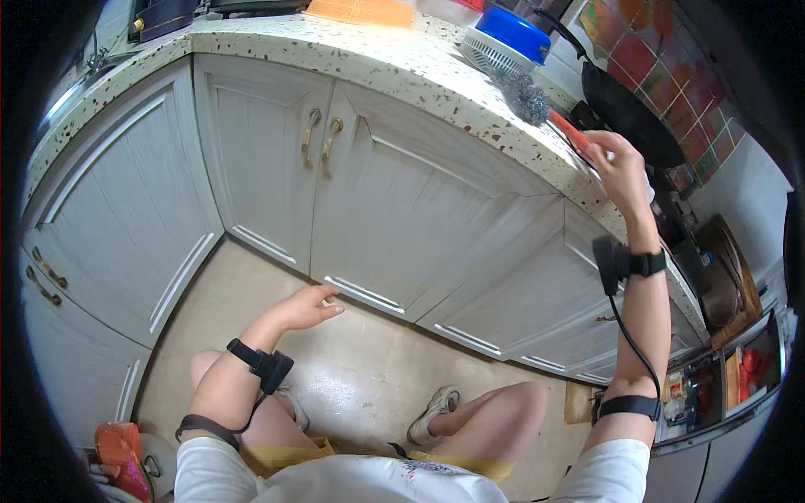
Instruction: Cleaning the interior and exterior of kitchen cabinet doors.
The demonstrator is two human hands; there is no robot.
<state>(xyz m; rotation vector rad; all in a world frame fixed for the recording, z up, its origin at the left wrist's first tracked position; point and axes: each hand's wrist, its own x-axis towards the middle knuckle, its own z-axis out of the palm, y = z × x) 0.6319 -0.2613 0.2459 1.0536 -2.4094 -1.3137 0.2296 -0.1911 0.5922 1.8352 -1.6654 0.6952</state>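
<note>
My right hand is closed on the red handle of a scrubber with a steel wool head. The scrubber is over the speckled countertop, its head close to a white slotted basket and a blue plastic bowl. Whether the head touches them, I cannot tell. My left hand hangs above the floor in front of the cabinet doors, holding nothing, its fingers apart.
A black frying pan leans by the tiled wall at the right. An orange plastic basket sits at the counter's back. Grey cabinet doors with brass handles front me. An open drawer holds packages at the lower right.
</note>
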